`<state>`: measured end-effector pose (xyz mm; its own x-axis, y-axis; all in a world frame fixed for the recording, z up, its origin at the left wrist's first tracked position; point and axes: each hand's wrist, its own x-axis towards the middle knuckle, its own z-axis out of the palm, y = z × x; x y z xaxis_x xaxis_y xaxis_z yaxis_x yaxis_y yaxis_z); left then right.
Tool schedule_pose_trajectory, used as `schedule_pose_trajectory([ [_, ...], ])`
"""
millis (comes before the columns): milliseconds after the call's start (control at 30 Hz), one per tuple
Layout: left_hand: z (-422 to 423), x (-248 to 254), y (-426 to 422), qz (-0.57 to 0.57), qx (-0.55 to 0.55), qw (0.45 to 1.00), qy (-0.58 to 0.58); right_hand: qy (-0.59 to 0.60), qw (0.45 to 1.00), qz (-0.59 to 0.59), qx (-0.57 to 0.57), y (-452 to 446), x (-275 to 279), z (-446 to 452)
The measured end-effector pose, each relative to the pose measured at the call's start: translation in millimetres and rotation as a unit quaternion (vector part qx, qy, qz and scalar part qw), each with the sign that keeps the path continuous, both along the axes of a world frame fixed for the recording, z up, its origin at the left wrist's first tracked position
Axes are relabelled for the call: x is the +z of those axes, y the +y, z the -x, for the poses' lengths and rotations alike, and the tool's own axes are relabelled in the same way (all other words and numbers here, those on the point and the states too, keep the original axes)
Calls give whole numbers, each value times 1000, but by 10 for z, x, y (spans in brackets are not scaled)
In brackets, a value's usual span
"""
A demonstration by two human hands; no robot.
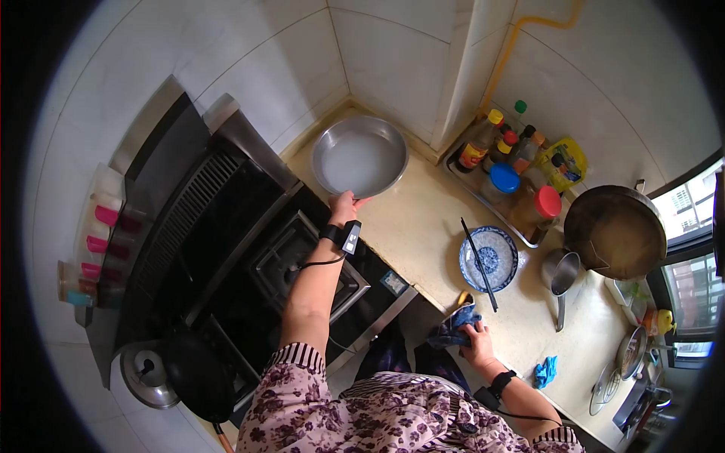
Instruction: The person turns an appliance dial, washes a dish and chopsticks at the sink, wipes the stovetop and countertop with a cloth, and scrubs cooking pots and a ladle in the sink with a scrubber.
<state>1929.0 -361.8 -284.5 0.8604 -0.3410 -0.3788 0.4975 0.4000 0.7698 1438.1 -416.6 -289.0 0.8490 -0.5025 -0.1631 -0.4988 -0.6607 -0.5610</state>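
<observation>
My left hand is closed on the near rim of a round metal basin in the back corner of the counter. The inside of the basin looks pale and cloudy; I cannot tell whether that is liquid. My right hand grips a bunched dark blue cloth at the counter's front edge. A small yellow and dark item touches or lies just behind the cloth; its kind is unclear. Beyond it, a blue-and-white plate carries a pair of dark chopsticks.
Left of the counter is a black gas stove with a wok. Bottles and jars crowd a tray by the wall. A small saucepan, a large pan and a blue crumpled cloth are on the right.
</observation>
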Motion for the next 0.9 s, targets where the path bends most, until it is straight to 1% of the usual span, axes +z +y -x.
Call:
schedule_pose_trajectory([
  [33, 10, 13, 14, 0, -6, 1000, 0, -16, 999, -38, -30, -2, 82, -26],
  [133, 58, -78, 103, 22, -9, 1000, -1, -112, 983, -141, -45, -85, 429, -169],
  [200, 122, -103, 167, 25, 0, 1000, 13, -165, 970, -172, -42, -182, 612, -372],
  [267, 185, -118, 248, 11, -19, 1000, 12, -190, 970, -148, -20, -302, 892, -667],
  [333, 256, -177, 312, 10, -30, 999, -5, -220, 971, -80, 45, -399, 1399, -1121],
  [400, 371, -121, 397, 28, -48, 998, -28, -257, 963, -23, 72, -454, 1742, -1604],
  [467, 468, -24, 445, 15, -44, 999, -16, -252, 964, 15, 89, -511, 2105, -2092],
  [533, 517, -67, 549, 19, -64, 997, -26, -308, 937, 84, 144, -676, 2292, -2608],
  [600, 542, -174, 610, 29, -85, 996, -17, -282, 928, 185, 159, -888, 2407, -3104],
  [667, 618, -175, 681, 11, -82, 997, -7, -269, 898, 308, 160, -1048, 2530, -3592],
  [733, 674, -178, 733, -19, -77, 997, 14, -239, 871, 389, 180, -1249, 2614, -4087],
  [833, 784, -68, 839, -13, -94, 995, 15, -177, 784, 573, 158, -1478, 2789, -4750],
  [900, 820, -62, 862, -30, -100, 994, 21, -142, 740, 640, 149, -1557, 2975, -5111],
])
